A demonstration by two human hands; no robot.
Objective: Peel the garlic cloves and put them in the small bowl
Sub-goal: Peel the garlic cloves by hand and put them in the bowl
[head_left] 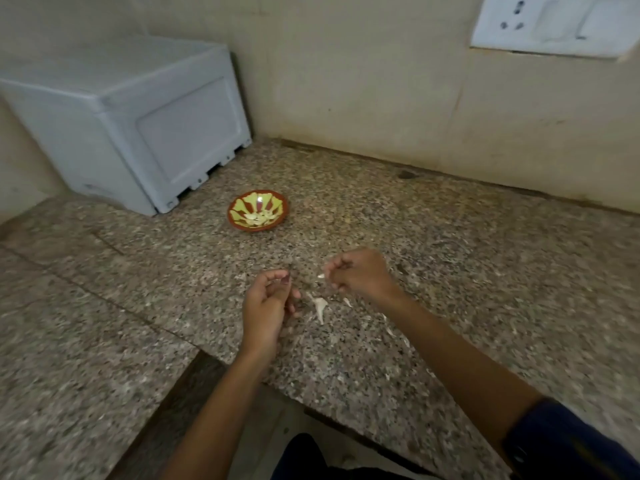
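Garlic cloves (258, 217), pale and peeled, sit in the small bowl (239, 221), a red-brown dish with a yellow-green petal pattern, on the speckled stone bench (450, 244). The bowl is well beyond both hands, near the corner of a white plastic box (128, 126) that stands against the wall.

Right hand (360, 273) hovers over the bench, fingers (334, 268) curled, pinching a small white bit (321, 276) at the tips. Too small and blurred to tell clove from skin.

Left hand (266, 299) is raised just beside it, palm turned inward, thumb and forefinger (277, 276) brought together. Something may be pinched there, but I cannot tell; nothing clearly visible in the grip. The two hands are apart, not touching.

A white scrap of garlic skin (320, 308) lies on the bench between and just below the hands. A smaller flake (347, 301) lies beside it, under the right wrist. More faint pale flakes are scattered on the bench toward the right forearm.

A white wall socket plate (554, 24) is at top right. A dark blue sleeve (571, 441) covers the right upper arm.
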